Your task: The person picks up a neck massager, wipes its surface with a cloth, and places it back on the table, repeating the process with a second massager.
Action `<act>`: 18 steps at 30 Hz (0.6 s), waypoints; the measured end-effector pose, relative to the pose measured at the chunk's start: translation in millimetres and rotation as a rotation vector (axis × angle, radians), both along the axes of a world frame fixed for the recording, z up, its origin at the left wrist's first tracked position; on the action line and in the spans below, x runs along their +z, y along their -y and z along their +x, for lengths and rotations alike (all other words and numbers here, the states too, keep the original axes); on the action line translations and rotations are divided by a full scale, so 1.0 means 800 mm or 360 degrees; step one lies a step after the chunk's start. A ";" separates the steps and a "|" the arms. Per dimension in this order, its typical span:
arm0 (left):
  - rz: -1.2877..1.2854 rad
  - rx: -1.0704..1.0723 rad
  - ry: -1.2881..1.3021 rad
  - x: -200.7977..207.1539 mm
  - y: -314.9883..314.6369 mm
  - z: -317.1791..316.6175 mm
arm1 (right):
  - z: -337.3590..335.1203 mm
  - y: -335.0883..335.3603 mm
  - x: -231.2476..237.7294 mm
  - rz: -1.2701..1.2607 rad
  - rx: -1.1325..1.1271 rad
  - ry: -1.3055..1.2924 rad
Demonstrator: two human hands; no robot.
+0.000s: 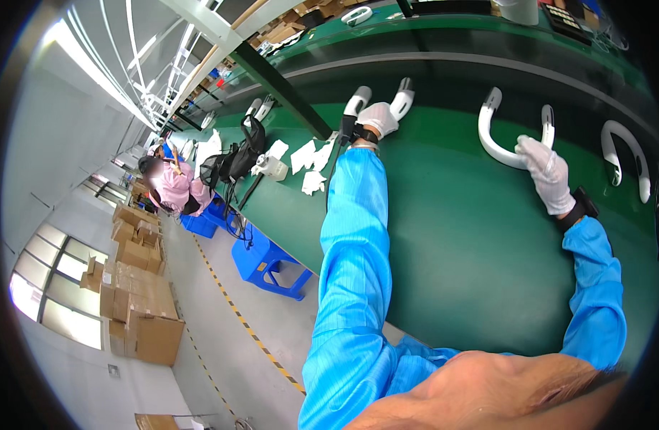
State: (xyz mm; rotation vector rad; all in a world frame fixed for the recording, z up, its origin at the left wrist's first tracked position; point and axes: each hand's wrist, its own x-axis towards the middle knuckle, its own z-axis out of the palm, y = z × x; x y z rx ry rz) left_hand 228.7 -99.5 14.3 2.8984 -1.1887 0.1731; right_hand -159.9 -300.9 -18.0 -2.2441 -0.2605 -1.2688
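Note:
My left hand [379, 120], in a white glove, is closed over the curved middle of a white U-shaped device [401, 104] with dark grey ends. The hand hides most of that curve. To the right, my gloved right hand [544, 174] has its fingers closed on the lower right bend of a second white U-shaped device [495, 149]. Its two ends point away from me on the green-topped bench. A third such device [625, 143] lies at the far right, its ends toward me, touched by neither hand.
Left of my left arm lie crumpled white papers [311, 158], a white container [274, 168] and a black bag [243, 154]. A dark green post [283, 89] rises beside them. Blue stools [266, 261], cardboard boxes [146, 308] and a seated person in pink [179, 188] are beyond.

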 end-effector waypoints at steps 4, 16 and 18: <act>-0.0591 -0.0521 0.0390 0.002 -0.062 -0.057 | 0.029 -0.092 0.048 -0.0273 0.0095 0.0177; -0.1723 -0.0875 -0.0657 -0.007 -0.161 -0.331 | 0.048 -0.214 0.094 -0.1176 0.0356 0.0135; -0.1698 -0.0734 -0.0759 -0.009 -0.166 -0.341 | 0.063 -0.209 0.101 -0.1168 0.0202 0.0236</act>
